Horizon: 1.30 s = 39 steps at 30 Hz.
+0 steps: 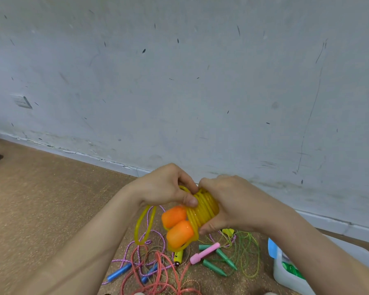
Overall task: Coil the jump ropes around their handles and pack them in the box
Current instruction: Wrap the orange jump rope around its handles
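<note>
The scuffed, painted wall (179,81) meets a brown, grainy floor (41,199). At lower right on the floor stands the box (285,271): translucent white plastic with rounded corners and a green rope (292,270) already inside.

I hold the yellow jump rope (203,206) in the air between the two, above the floor and left of the box. It is glossy, translucent plastic tubing, wound in tight parallel turns around its two handles. The orange handles (175,216) are smooth, rounded cylinders lying side by side, their ends protruding from the coil toward me.

My right hand (232,205) is curled round the coil from the right. My left hand (166,186) pinches its left end, thumb pressed flat on the turns. One unwound loop (144,224) hangs below my left wrist.

Loose ropes lie tangled on the floor beneath:
- red plastic cord (158,271);
- purple braided rope (128,254) with blue handles (118,272);
- thin green cord (251,252) with tapered green handles (226,257);
- one pink handle (203,253).
</note>
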Tool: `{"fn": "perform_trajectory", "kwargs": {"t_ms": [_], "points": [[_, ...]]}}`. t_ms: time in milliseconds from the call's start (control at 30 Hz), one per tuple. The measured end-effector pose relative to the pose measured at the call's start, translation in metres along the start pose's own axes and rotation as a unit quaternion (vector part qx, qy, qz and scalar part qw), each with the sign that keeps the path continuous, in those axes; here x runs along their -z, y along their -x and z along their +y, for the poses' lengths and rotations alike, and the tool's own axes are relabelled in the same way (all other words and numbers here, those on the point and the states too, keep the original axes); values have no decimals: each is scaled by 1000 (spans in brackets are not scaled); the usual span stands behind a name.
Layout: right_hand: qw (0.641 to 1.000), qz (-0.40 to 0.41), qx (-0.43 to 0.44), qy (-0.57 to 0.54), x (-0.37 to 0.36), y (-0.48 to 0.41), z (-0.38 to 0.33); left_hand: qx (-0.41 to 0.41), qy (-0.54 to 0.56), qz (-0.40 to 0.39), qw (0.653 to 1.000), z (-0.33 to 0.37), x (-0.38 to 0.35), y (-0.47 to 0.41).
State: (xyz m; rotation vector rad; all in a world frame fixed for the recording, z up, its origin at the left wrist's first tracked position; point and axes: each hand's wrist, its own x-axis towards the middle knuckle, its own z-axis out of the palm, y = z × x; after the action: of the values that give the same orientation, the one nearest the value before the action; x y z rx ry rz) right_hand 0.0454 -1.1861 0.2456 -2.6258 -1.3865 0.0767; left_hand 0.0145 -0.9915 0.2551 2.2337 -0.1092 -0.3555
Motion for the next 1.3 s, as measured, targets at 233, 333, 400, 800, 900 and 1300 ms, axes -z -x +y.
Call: {"fn": "perform_trajectory", "kwargs": {"t_ms": [233,333,400,800,900,1300], "points": [[926,83,-48,-366,9,5,17,-45,286,54,956,-4,6,6],[858,134,-73,-491,9,1,20,-89,209,137,964,9,-12,6],[802,151,-88,-571,6,-2,21,-97,207,146,963,12,-20,6],[822,160,-82,-541,5,-5,16,-63,55,251,964,18,-31,6],[925,172,-76,-329,-2,-10,12,-21,90,250,964,19,-34,0],[978,105,-152,-93,1,-15,12,96,213,82,969,14,-28,-8]]}}
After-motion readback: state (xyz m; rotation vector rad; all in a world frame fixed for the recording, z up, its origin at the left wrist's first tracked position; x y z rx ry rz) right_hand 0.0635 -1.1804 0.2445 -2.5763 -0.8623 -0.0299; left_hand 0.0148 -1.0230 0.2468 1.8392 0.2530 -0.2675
